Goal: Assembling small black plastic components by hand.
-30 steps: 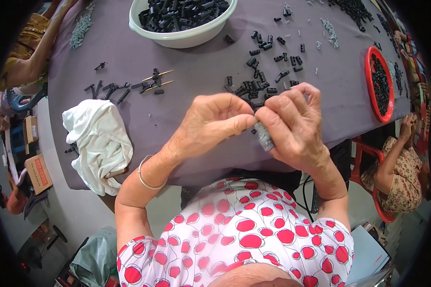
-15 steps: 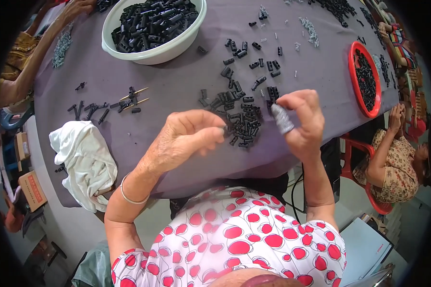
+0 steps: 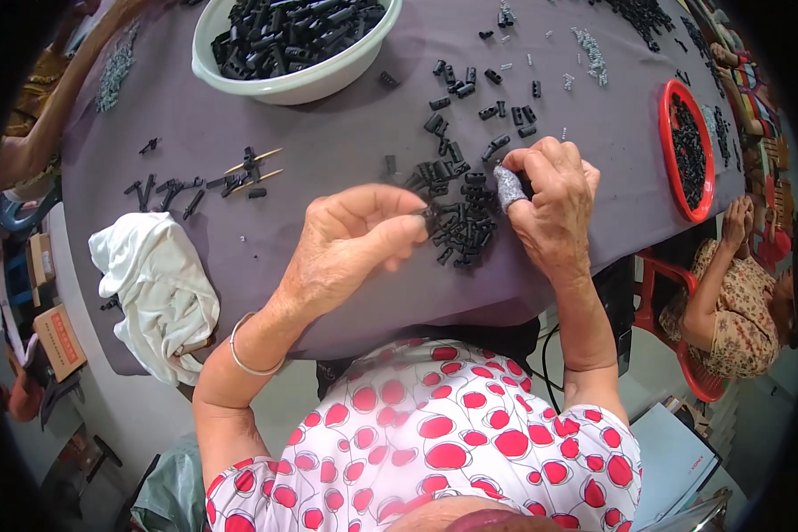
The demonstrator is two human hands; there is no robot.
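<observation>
Black plastic part (image 3: 431,213) pinched at left hand (image 3: 350,244) fingertips.

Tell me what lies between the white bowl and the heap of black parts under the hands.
In the head view, between the white bowl and the heap: bare purple cloth with one stray black part.

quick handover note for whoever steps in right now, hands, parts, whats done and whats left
Left hand: fingertips pinched on a small black part at the edge of the loose pile.
Right hand: reaching into the same pile, grey wrap on one finger; whether it holds a part cannot be told.
Parts: pile on the purple table; white bowl and red tray both hold black parts.
Done: parts sit in bowl and tray.
Left: the many loose pieces.
</observation>
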